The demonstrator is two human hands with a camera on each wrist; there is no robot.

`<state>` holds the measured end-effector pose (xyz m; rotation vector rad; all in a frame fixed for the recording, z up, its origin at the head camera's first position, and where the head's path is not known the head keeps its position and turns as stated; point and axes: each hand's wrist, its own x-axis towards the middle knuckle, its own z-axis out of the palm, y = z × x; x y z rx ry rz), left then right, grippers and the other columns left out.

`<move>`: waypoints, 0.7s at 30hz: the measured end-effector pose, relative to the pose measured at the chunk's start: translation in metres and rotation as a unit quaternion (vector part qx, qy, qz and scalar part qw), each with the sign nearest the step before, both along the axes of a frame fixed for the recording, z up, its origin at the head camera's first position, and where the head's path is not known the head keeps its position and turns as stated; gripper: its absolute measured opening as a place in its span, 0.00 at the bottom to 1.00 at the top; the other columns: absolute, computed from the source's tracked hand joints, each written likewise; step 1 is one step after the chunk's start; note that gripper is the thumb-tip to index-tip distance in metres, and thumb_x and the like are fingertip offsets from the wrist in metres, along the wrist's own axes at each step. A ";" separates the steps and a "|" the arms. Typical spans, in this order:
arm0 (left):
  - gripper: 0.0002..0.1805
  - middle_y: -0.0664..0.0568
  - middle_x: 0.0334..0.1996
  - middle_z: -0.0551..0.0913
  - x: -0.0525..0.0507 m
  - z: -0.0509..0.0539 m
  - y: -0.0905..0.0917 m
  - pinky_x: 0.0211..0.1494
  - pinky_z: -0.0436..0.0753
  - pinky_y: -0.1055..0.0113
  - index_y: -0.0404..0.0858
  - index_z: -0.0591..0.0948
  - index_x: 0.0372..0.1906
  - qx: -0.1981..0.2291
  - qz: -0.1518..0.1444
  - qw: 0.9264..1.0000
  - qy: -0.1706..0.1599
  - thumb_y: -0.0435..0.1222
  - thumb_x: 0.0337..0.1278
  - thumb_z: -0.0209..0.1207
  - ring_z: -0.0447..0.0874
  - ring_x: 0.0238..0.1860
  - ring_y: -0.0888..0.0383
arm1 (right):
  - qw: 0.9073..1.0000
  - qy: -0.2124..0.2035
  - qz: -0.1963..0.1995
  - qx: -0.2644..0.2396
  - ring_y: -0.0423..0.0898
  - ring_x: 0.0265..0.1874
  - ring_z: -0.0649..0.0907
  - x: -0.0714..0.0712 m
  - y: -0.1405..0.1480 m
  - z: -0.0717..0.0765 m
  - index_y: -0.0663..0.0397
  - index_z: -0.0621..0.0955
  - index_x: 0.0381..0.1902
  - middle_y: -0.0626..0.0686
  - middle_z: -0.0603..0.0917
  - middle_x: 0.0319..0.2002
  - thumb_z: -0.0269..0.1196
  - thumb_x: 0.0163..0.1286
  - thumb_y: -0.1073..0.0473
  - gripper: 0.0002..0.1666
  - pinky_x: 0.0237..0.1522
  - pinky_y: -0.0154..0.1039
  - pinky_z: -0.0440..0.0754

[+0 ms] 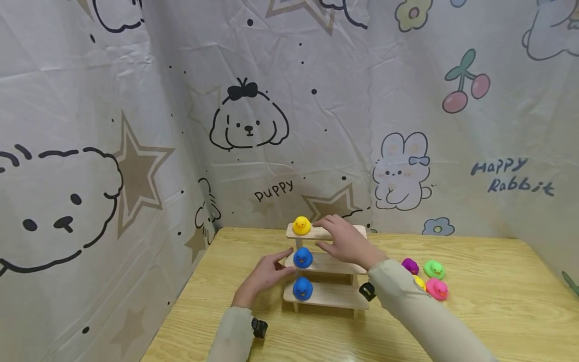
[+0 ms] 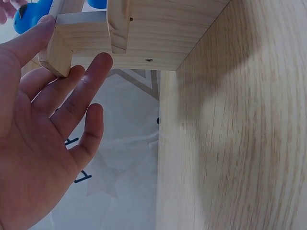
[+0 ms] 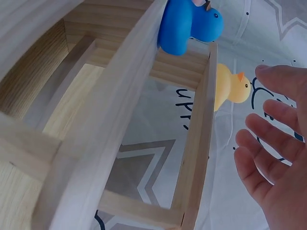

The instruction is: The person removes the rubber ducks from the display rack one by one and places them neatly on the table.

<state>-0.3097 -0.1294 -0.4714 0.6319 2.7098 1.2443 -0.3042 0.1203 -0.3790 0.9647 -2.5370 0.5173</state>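
Note:
A three-tier wooden stand (image 1: 332,296) stands on the table. At the left end of its top board sits a yellow duck (image 1: 301,225). One blue duck (image 1: 303,258) is on the middle board, and another blue duck (image 1: 302,289) is on the bottom one. My left hand (image 1: 263,275) pinches the left end of the middle board between thumb (image 2: 36,36) and fingers. Above the top board, to the right of the yellow duck, my right hand (image 1: 346,241) holds nothing. Its fingers are spread and slightly bent, apart from the duck in the right wrist view.
To the right of the stand, partly behind the right sleeve, lie a purple duck (image 1: 410,266), a green duck (image 1: 435,270), a pink duck (image 1: 437,289) and a second yellow duck (image 1: 419,283). A printed curtain (image 1: 325,166) hangs behind the wooden table (image 1: 497,301).

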 end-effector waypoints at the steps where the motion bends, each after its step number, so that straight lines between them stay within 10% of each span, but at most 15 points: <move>1: 0.34 0.49 0.62 0.73 0.000 0.000 0.000 0.40 0.78 0.65 0.44 0.68 0.69 0.000 0.001 1.000 -0.001 0.53 0.60 0.58 0.77 0.36 0.60 | 1.000 0.000 -0.001 -0.001 0.49 0.47 0.77 -0.001 -0.001 0.000 0.57 0.79 0.51 0.53 0.80 0.47 0.68 0.61 0.54 0.22 0.50 0.46 0.76; 21: 0.34 0.50 0.63 0.72 0.002 0.001 0.000 0.40 0.79 0.64 0.44 0.67 0.69 -0.002 -0.004 1.000 0.001 0.52 0.61 0.58 0.78 0.37 0.61 | 0.998 -0.060 -0.016 -0.033 0.51 0.50 0.77 -0.025 -0.021 -0.002 0.56 0.76 0.59 0.55 0.78 0.52 0.67 0.62 0.53 0.28 0.54 0.47 0.74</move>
